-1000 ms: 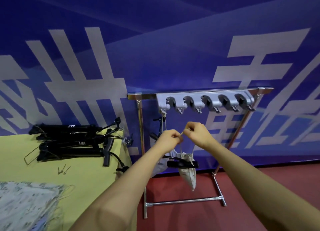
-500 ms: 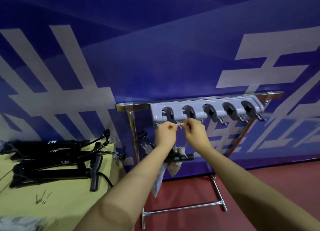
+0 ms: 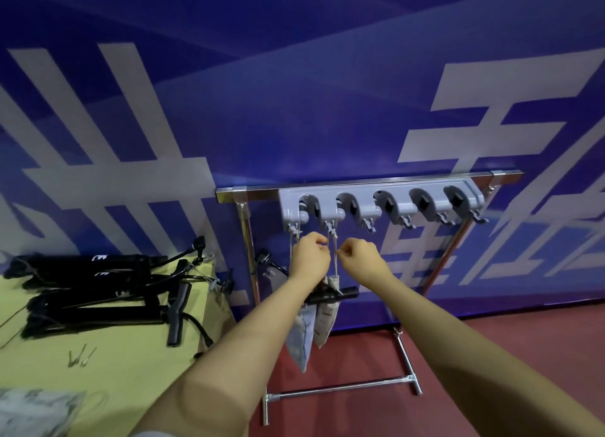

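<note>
1. Now you are at the hanging step. The cord (image 3: 335,259) of the pale bag (image 3: 327,315) runs up between your two hands to the second hook (image 3: 330,229) under the grey holder (image 3: 379,191). The hook sits just above your fingertips, and the bag hangs below your wrists.
2. Your left hand (image 3: 310,256) has its fingers curled, with thumb and forefinger pinching a strand of the cord on its left side. Your right hand (image 3: 360,256) is curled too, its fingertips pressed together just right of the cord. Whether they hold a strand, I cannot tell.
3. The loop looks seated on the hook, so the next move, as I judge it, is a slow release. Ease the pinch, let the bag take its own weight, and check that the loop does not slip off the hook's tip before you draw back.
4. Mind the edges. Just left of your left fingers hangs the other bag (image 3: 299,338) on its own cord from the first hook, close enough to snag. A black bar (image 3: 347,293) crosses both bags below your wrists, and the rack post (image 3: 250,256) stands further left.
5. Open room lies to the right of your right fingers, under the free hooks (image 3: 370,227), and back toward you. Beyond your fingertips the blue wall (image 3: 327,109) is near, so pull out toward yourself rather than forward.
</note>
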Available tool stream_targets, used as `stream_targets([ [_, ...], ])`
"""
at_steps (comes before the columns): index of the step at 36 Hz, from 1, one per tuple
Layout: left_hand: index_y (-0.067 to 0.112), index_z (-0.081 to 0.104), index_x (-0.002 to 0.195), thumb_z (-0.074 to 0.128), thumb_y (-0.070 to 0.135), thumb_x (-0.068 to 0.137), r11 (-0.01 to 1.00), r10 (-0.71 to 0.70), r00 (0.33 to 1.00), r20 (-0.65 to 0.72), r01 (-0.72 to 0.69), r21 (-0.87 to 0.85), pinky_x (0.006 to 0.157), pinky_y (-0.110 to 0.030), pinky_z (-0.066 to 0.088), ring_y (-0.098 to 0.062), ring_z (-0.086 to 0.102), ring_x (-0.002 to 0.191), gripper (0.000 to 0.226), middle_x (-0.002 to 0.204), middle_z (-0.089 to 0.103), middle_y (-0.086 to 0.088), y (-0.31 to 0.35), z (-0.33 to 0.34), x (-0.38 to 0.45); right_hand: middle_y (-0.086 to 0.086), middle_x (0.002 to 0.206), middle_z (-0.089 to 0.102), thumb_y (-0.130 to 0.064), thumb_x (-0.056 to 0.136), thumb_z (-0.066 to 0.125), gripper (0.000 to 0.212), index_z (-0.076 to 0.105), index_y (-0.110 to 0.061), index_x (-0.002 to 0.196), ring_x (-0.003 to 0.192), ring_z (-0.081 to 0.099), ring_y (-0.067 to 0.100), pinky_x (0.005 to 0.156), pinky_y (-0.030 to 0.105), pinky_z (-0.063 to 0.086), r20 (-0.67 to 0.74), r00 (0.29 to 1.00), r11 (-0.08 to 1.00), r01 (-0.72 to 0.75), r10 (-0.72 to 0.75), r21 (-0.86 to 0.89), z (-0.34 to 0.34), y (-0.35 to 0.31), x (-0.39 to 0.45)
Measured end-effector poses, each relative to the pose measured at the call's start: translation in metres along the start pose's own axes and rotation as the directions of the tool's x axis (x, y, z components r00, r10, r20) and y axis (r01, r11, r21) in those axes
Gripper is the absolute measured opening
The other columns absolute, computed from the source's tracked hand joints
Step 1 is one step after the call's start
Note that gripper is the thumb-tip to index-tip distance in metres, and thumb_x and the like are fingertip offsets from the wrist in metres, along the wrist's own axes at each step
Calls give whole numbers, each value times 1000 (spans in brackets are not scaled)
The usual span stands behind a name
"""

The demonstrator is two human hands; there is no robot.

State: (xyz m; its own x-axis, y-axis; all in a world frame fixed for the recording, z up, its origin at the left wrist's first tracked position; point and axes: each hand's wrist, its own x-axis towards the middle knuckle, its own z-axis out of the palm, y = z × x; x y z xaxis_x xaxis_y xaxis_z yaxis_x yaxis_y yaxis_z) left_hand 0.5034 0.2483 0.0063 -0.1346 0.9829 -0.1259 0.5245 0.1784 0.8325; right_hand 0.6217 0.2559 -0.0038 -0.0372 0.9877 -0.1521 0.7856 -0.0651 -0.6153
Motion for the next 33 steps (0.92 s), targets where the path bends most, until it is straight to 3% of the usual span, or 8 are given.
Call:
stream_targets([
  [6,13,62,104,42,5,89,1000,-5,999,-36,4,-21,80,-41,55,-33,64,91,25,103,67,-16,-6,-13,-28,15,78,61,-20,96,44,24,57,-4,83,69,53,33,60,41,43,-14,998,998,55,-54,36,-4,-9,-34],
  [10,16,63,98,44,8,91,1000,-19,997,-74,19,-2,81,-43,56,-30,66,86,22,100,67,-11,-17,-30,-55,18,84,65,-19,97,45,22,58,-6,87,81,62,38,72,51,53,-16,996,990,94,-92,103,-1,-18,-64],
  [14,15,64,97,48,11,92,999,-47,994,-102,47,5,82,-41,56,-28,66,89,17,100,68,-9,-32,-51,-84,14,77,63,-18,96,47,17,59,-10,85,76,62,35,69,46,53,-2,991,983,134,-135,124,11,-31,-90],
  [18,20,60,77,50,5,87,996,-91,984,-150,89,-22,80,-45,56,-34,66,88,21,94,69,-15,-55,-70,-111,22,80,66,-16,95,48,20,57,-6,80,73,60,36,69,44,50,37,983,974,172,-179,145,32,-48,-113],
  [22,10,65,95,46,5,88,992,-126,971,-204,129,2,84,-31,51,-28,62,95,21,99,67,-7,-72,-97,-132,18,83,68,-14,94,48,18,59,-8,81,73,62,31,70,40,51,108,966,962,215,-234,166,56,-74,-129],
  [28,15,63,88,48,7,87,975,-219,938,-268,218,-36,83,-40,54,-33,66,91,16,100,69,-16,-111,-141,-152,13,78,66,-13,92,48,18,58,-10,78,77,63,31,71,40,51,188,933,948,283,-307,143,96,-110,-143],
  [33,11,63,96,46,9,91,951,-304,902,-307,304,-51,88,-39,53,-32,64,96,18,106,67,-12,-154,-176,-167,16,81,68,-10,93,48,18,60,-6,80,74,62,28,68,37,48,270,904,942,302,-333,148,138,-136,-152],
])
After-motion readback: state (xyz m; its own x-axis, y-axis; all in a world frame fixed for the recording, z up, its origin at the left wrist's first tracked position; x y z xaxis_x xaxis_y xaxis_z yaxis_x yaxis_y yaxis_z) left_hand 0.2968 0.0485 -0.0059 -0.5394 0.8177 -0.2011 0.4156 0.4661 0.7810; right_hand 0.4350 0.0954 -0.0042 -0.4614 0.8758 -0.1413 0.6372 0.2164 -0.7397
